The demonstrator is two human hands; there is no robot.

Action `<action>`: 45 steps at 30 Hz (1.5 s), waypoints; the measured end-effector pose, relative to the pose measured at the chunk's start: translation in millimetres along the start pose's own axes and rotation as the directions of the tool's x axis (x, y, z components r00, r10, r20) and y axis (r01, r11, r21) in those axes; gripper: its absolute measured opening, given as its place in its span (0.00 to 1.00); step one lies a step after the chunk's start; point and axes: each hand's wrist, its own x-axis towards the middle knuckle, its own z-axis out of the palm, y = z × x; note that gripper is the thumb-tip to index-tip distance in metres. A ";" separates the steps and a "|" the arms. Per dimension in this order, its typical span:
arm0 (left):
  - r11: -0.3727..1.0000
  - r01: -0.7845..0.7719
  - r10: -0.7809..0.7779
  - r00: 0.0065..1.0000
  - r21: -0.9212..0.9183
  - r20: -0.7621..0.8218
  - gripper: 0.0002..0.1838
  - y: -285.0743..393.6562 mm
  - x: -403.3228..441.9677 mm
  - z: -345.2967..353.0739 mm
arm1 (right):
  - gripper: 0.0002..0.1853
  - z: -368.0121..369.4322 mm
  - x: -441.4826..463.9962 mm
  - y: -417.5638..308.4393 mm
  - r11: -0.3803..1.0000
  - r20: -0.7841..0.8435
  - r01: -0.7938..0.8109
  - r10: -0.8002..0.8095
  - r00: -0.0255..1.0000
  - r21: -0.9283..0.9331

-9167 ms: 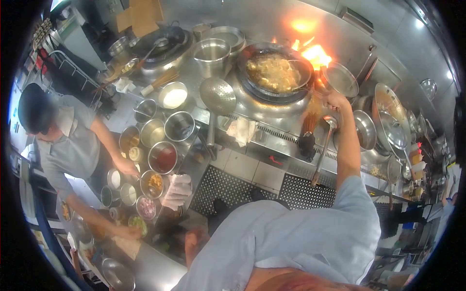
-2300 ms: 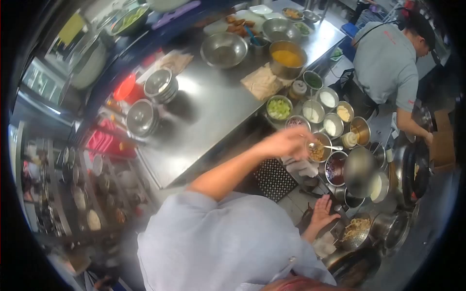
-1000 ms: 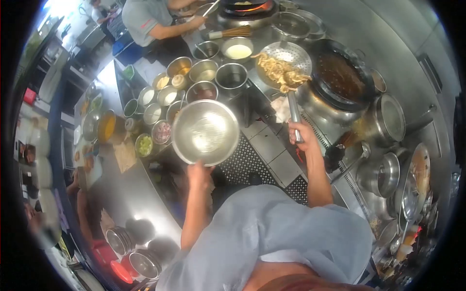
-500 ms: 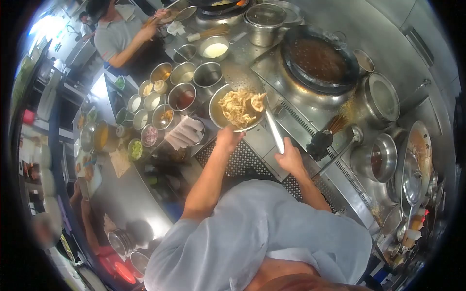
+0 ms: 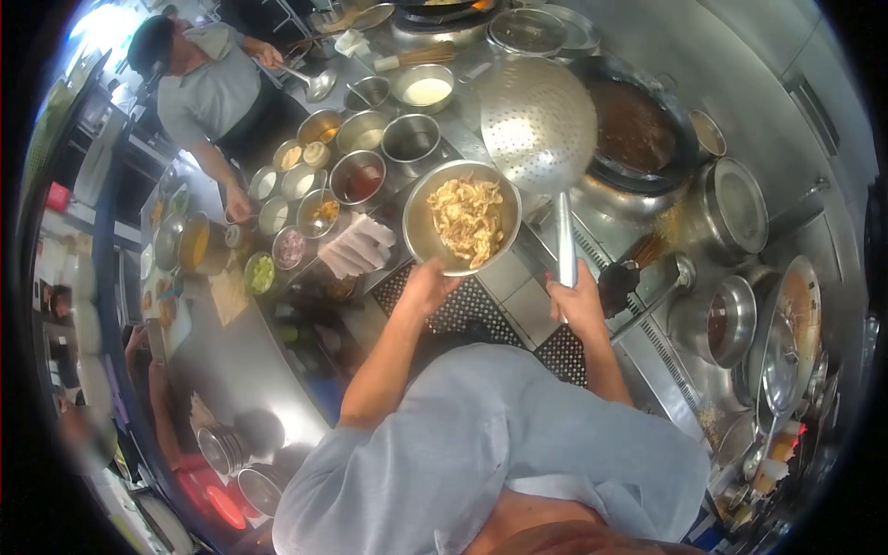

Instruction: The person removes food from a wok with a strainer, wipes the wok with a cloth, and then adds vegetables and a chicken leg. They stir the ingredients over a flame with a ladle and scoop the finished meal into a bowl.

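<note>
My left hand [image 5: 428, 288] grips the near rim of a steel bowl [image 5: 422, 242], which holds a heap of golden fried pieces [image 5: 467, 220]. In my right hand [image 5: 577, 298] is the handle of a large perforated skimmer [image 5: 538, 126]. The skimmer's round head carries no food and is raised to the right of the bowl, partly over the edge of a wok [image 5: 638, 129] with dark liquid. A folded cloth [image 5: 351, 246] lies left of the bowl, beside metal pots of sauces and ingredients, one with red sauce [image 5: 358, 178].
A co-worker [image 5: 211, 88] at the upper left holds a ladle [image 5: 320, 86] and reaches toward the ingredient pots. A steel counter [image 5: 254, 356] runs along my left. To the right are a brush [image 5: 638, 264], a ladle on the stove edge [image 5: 684, 269] and steel pots [image 5: 726, 324].
The fried pieces went from the skimmer into the bowl. Since then the skimmer has lifted away up and to the right. The co-worker has lowered one hand toward the pots.
</note>
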 end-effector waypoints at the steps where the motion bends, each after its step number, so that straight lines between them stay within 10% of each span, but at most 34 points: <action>1: 1.000 0.008 -0.008 1.000 -0.002 0.002 0.17 1.0 -2.8 -7.3 | 0.20 0.5 2.1 0.4 0.968 0.050 -0.083 0.073 0.996 0.238; 3: 0.999 0.026 -0.026 1.000 -0.022 -0.002 0.18 0.3 -5.6 -23.7 | 0.16 3.3 3.6 -14.6 0.797 0.188 -0.251 0.175 0.966 0.549; 11: 0.967 -0.169 0.133 0.973 -0.189 -0.187 0.16 16.3 -92.8 -70.4 | 0.10 53.6 114.6 29.1 0.578 0.442 -0.461 0.185 0.878 0.674; 22: 0.658 -0.734 0.282 0.446 -0.166 -0.850 0.15 26.3 -239.1 -223.8 | 0.07 151.7 296.9 6.3 0.459 0.351 -0.337 0.057 0.935 0.822; 30: 0.432 -0.899 0.367 0.252 -0.075 -0.895 0.17 96.7 -239.8 -403.3 | 0.19 202.6 298.1 8.8 0.475 0.438 -0.422 0.084 0.895 0.772; 35: 0.305 -0.942 0.329 0.239 -0.137 -0.913 0.16 159.5 -203.1 -486.5 | 0.24 221.3 243.8 74.6 0.209 0.490 -0.528 0.207 0.847 0.823; 37: 0.265 -0.955 0.388 0.231 -0.132 -0.892 0.15 181.5 -188.9 -498.5 | 0.13 220.9 248.9 154.2 0.373 0.684 -0.590 -0.206 0.700 0.716; 38: 0.240 -0.962 0.428 0.225 -0.130 -0.875 0.15 187.3 -185.0 -502.3 | 0.10 200.8 283.8 234.5 0.452 0.874 -0.750 -0.194 0.446 0.483; 43: 0.334 -0.930 0.490 0.311 -0.154 -0.814 0.25 200.5 -185.2 -493.4 | 0.18 173.8 263.7 242.4 0.806 0.893 -0.569 0.129 0.432 0.159; 45: 0.494 -0.834 0.281 0.423 -0.248 -0.862 0.29 183.6 -190.4 -483.3 | 0.24 181.1 265.9 231.5 0.881 0.832 -0.471 0.296 0.468 -0.048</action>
